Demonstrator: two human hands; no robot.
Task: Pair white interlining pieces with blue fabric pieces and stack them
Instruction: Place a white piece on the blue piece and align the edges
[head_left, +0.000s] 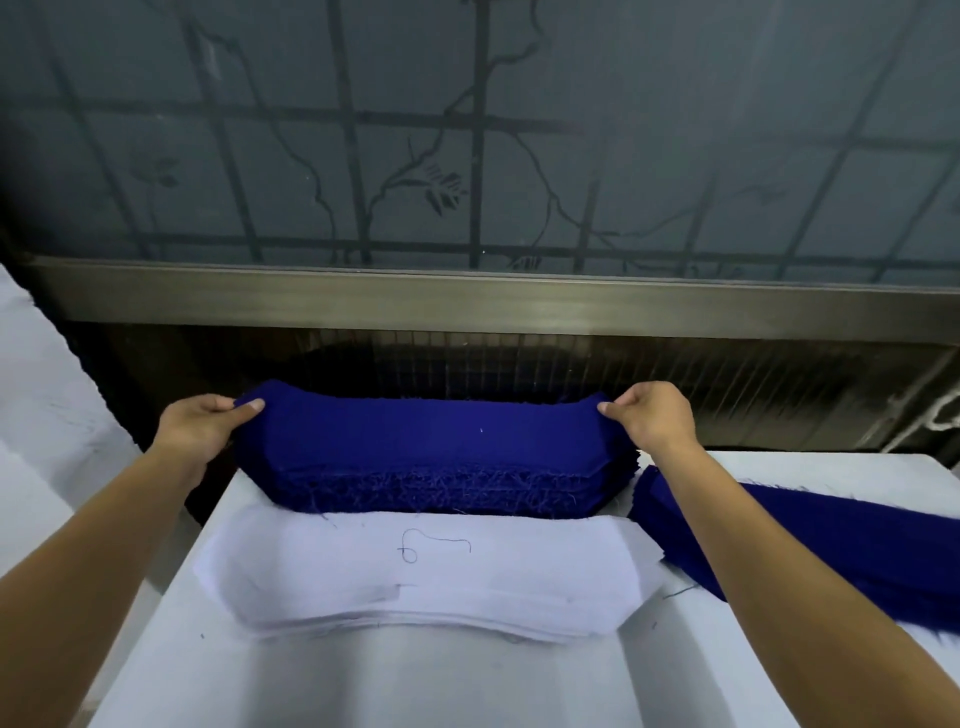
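Left hand (200, 423) and right hand (652, 415) each pinch one end of the blue fabric stack (431, 452), thumbs on top. Its long axis runs from pinch to pinch, equally near both hands. The white interlining stack (426, 571) lies parallel, just wristward of the fingers

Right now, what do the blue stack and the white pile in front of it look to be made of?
Blue stack: likely woven cloth, matte; frayed threads along its cut edges. White pile: thin, papery interlining, perhaps nonwoven; flat, crisp edges.
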